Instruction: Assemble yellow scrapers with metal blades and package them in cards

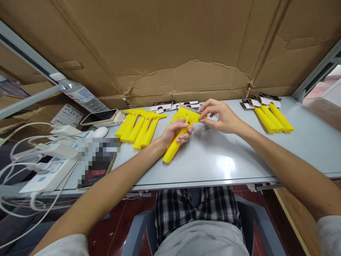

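My left hand (179, 132) is wrapped round the neck of a yellow scraper (173, 151), whose handle points down and towards me. A thin grey strip, like a blade, runs along the scraper's wide head. At the right end of that head, my right hand (217, 115) has thumb and fingertips pinched together. Whatever sits between those fingertips is too small or too hidden to name. Just under the right hand lies a small heap of tiny metal pieces (206, 127), perhaps screws. Several yellow scraper handles (142, 128) lie side by side to the left of my left hand.
Three yellow handles with black-and-white cards (274, 115) lie at the right. More cards (162, 106) rest along the cardboard wall (186, 42). At left are a phone (102, 117), a white mouse (100, 132), a plastic bottle (82, 95) and power strips (49, 174) with tangled cables.
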`<state>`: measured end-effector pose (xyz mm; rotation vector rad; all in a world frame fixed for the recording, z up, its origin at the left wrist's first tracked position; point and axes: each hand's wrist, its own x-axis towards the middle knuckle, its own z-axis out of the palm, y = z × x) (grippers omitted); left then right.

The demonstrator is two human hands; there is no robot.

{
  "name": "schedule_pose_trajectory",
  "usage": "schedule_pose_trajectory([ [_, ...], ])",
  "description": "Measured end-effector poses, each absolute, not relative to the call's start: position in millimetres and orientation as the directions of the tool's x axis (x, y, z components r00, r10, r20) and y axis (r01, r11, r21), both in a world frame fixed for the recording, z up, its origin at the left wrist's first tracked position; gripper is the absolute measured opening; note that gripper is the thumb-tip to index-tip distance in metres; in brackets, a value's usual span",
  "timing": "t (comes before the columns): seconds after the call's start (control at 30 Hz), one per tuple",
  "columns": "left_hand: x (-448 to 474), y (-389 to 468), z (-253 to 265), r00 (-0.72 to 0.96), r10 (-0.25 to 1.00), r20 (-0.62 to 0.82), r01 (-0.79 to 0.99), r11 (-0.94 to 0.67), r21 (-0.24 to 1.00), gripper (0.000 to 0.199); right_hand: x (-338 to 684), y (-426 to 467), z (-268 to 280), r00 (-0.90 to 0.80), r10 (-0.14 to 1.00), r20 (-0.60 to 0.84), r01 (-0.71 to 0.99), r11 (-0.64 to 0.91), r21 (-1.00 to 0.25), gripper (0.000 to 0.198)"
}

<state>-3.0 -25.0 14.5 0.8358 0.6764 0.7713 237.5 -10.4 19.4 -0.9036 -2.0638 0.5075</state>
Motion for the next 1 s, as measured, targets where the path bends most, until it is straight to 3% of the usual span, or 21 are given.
schedule_pose_trajectory([
  [0.23, -0.8, -24.9, 9.0, 0.522, 0.826, -0.214, -0.306, 0.415, 0.857, 0.030, 233.0, -14.3, 19.8, -0.411, 0.767, 0.494, 0.518, 0.642, -0.565, 0.018],
  [0.4, -0.6, -23.7, 8.0, 0.525, 0.819, -0.233, -0.310, 0.439, 0.844, 0.028, 229.0, -15.7, 19.8, -0.351, 0.818, 0.456, 0.522, 0.575, -0.630, 0.018],
  [0.67, -2.1, -24.6, 12.1, 0.526, 0.813, -0.251, -0.367, 0.483, 0.795, 0.014, 230.7, -10.7, 17.4, -0.305, 0.860, 0.410, 0.423, 0.508, -0.751, 0.045],
  [1.0, -5.1, -22.6, 14.0, 0.490, 0.829, -0.271, -0.411, 0.493, 0.767, 0.017, 228.6, -6.8, 5.1, -0.271, 0.850, 0.452, 0.398, 0.526, -0.752, 0.043],
])
